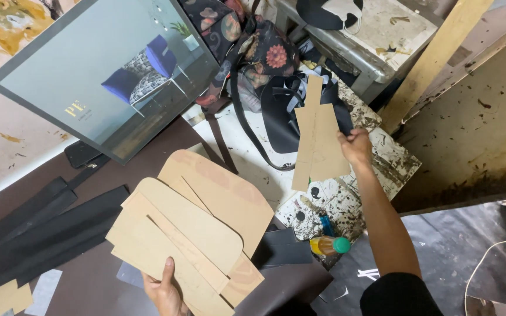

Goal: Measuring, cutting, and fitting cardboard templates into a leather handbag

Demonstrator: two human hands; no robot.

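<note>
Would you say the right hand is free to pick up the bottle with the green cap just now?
Probably not yet: the right hand is raised, gripping a cardboard pattern piece. The bottle lies uncovered beneath that arm, so it looks reachable once the hand is emptied.

Stack of tan cardboard pattern pieces (197,234): several flat sheets w/ rounded corners, fanned and overlapping, lower centre, gripped at bottom edge. Single narrow cardboard template (317,140): tan, stepped outline, thin neck at top, wider body below; held upright-ish at its right edge, above spattered bench, in front of black bag.
</note>
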